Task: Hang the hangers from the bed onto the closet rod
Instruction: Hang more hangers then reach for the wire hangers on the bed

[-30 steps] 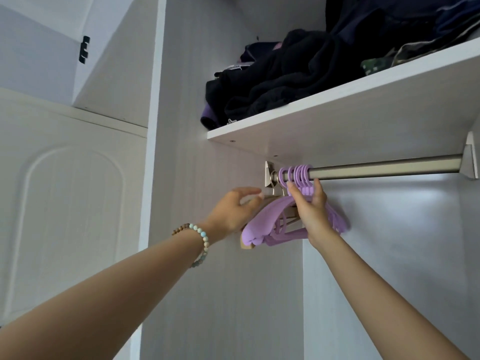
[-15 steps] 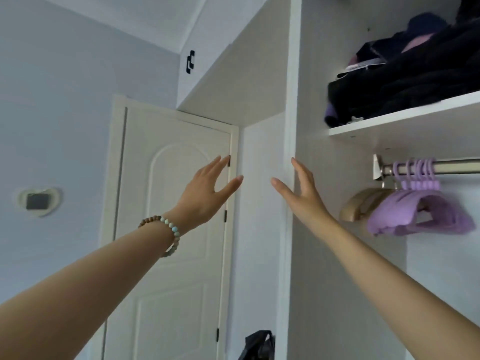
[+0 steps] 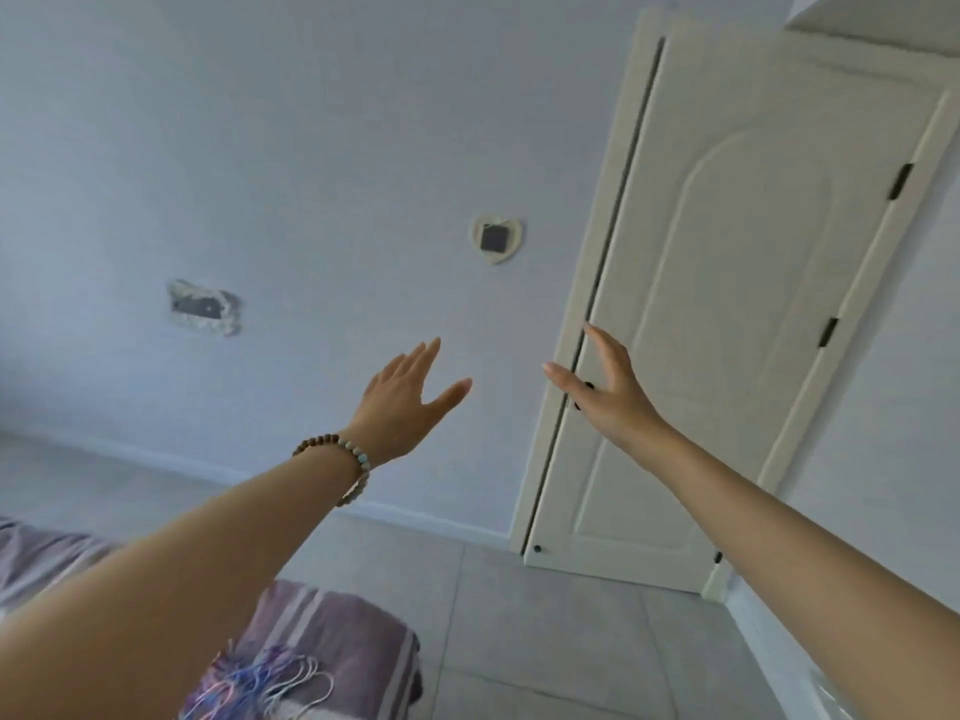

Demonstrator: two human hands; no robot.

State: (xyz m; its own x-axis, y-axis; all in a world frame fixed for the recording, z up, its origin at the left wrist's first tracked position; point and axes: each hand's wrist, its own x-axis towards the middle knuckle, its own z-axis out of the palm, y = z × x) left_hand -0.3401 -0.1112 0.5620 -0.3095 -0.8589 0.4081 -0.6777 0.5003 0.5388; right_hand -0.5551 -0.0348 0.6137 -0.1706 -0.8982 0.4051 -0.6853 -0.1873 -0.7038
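My left hand (image 3: 408,400) is stretched out in front of me, fingers apart and empty, with a bead bracelet on the wrist. My right hand (image 3: 608,389) is also held out open and empty, in front of the cream door. The corner of the bed (image 3: 337,636), covered in a purple striped blanket with a fringe, shows at the bottom left. No hangers, closet or rod are in view.
A cream panelled door (image 3: 727,330) stands at the right. On the pale wall are a heart-shaped fitting (image 3: 497,239) and a rough hole with a box (image 3: 205,306). Grey floor tiles (image 3: 545,615) lie between bed and door.
Both hands let go of the purple hangers on the rod and drew back open. My view swung left and down, away from the closet, toward the door, wall and bed.
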